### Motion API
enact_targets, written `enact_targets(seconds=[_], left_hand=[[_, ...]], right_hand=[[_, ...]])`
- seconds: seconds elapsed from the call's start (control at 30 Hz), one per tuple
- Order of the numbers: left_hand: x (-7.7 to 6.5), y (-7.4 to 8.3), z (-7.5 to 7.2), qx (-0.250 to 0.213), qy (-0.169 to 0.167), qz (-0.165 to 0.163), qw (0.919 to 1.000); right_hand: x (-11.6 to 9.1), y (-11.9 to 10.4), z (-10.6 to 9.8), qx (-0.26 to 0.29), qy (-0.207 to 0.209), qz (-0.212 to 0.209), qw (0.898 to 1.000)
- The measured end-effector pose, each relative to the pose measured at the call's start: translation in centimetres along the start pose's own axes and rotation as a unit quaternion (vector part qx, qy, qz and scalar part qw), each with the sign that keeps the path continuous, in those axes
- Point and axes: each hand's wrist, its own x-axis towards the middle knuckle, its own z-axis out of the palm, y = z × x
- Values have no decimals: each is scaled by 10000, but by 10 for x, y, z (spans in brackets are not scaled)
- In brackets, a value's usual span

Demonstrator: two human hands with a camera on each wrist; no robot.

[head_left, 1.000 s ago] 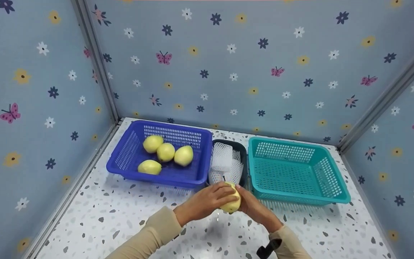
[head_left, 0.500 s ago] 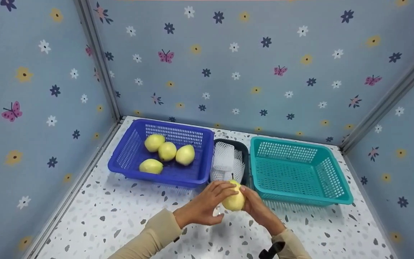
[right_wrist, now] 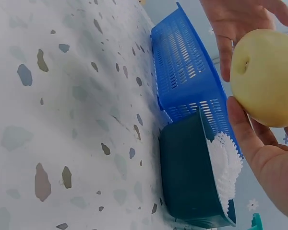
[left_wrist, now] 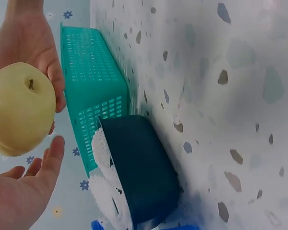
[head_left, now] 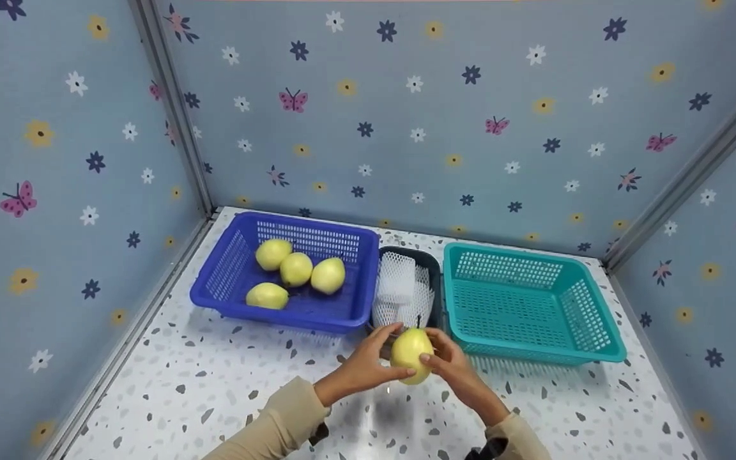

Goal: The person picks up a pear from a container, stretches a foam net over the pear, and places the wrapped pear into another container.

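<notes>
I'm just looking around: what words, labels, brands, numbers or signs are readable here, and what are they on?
None: no text can be read in any view.
The pear in the right hand shows no sticker on its visible side.
The blue basket, turquoise basket and dark tub show no readable lettering.
The back wall carries only printed pictures, such as butterflies.
The black wrist device is too small to judge.

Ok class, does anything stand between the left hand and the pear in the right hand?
Nothing visible. The left wrist view shows only open space between the left hand and the pear; the right hand grips the pear from the opposite side. Whether the left hand touches it is unclear.
</notes>
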Motion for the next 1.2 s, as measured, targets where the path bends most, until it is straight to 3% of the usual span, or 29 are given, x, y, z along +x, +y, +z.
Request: enact_targets(seconds=[0.13, 0.5, 0.9, 1.1, 1.2], left_hand=[[1, -2, 2, -144, -38, 135, 9998], [-4, -13, 3, 29, -249, 607, 9978], [-10, -28, 9, 226, -390, 498, 9977], [-17, -11, 4, 199, -466, 563, 9971], [-15, -21, 5, 256, -500, 566, 9968]], right_hand=[[-1, 5, 1, -262, -38, -299, 9992], [-1, 17, 4, -522, -39, -271, 9983], [-8, 14, 15, -1153, -161, -626, 9912], [-8, 17, 18, -1451, -155, -593, 9875], [-7, 21, 18, -1573, -156, -622, 9855]])
